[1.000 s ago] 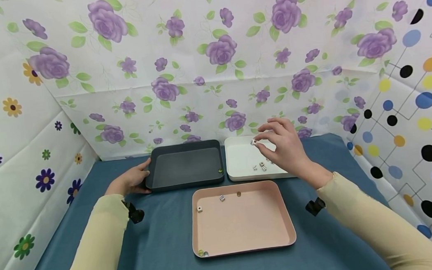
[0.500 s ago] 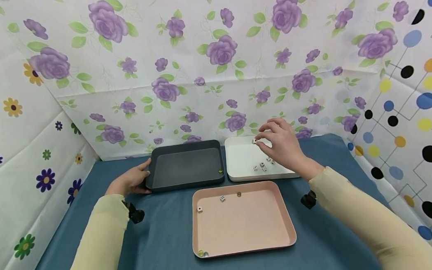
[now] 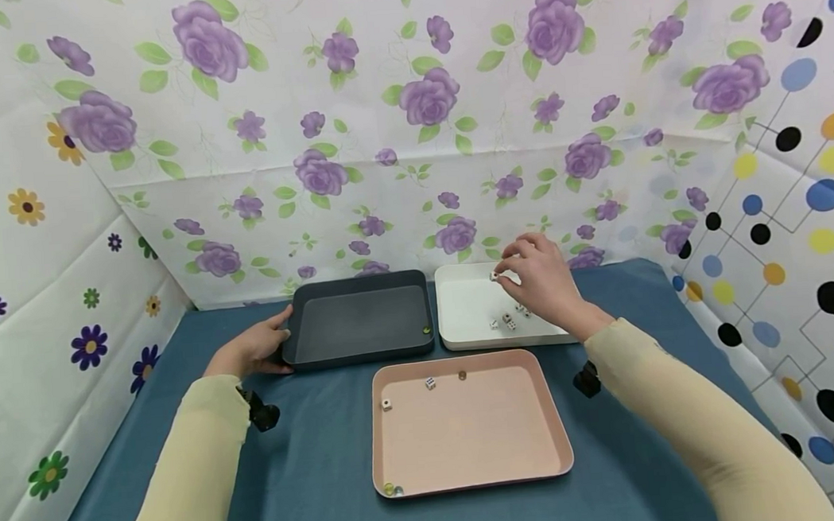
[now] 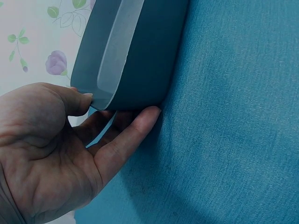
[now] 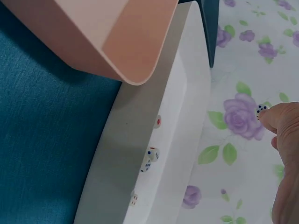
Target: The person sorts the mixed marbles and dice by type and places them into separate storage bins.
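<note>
In the head view my right hand (image 3: 541, 277) pinches a small white die (image 3: 494, 276) between thumb and fingertips, over the back of the white tray (image 3: 458, 339). The right wrist view shows dark pips on this die (image 5: 261, 110). Several other dice (image 3: 510, 322) lie inside the white tray, partly behind its wall in the right wrist view. My left hand (image 3: 253, 346) grips the left end of the dark grey tray (image 3: 358, 358). In the left wrist view its thumb touches the rim and its fingers lie against the outer wall (image 4: 145, 70).
A pink tray (image 3: 471, 440) stands in front, holding two dice (image 3: 430, 383), a small brown piece (image 3: 462, 376) and two glassy pieces (image 3: 389, 489) at its near left corner. A small green-yellow piece (image 3: 426, 331) lies in the grey tray. Patterned cloth (image 3: 384, 199) rises behind the blue-covered table (image 3: 314, 458).
My right hand, pinching the die, has shifted slightly right and down over the white tray, and its forearm has swung inward. My left hand stays at the grey tray.
</note>
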A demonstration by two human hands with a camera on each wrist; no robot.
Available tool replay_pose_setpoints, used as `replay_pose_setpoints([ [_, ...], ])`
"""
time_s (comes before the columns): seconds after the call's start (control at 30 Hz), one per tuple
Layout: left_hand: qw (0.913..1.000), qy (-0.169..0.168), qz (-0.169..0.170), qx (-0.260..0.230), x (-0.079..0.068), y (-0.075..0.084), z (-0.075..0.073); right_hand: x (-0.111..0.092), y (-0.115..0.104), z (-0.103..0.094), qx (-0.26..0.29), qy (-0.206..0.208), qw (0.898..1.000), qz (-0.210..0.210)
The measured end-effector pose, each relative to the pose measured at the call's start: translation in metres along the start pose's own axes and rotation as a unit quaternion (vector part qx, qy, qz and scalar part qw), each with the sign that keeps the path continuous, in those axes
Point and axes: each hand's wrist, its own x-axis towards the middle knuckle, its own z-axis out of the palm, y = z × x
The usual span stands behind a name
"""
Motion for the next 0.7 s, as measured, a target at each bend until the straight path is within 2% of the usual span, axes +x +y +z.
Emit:
replay_pose_setpoints([
  [0.7, 1.0, 0.0, -0.003, 0.0, 0.002, -0.001, -0.001, -0.005, 0.0, 0.025, -0.02, -0.047, 0.999, -0.004],
])
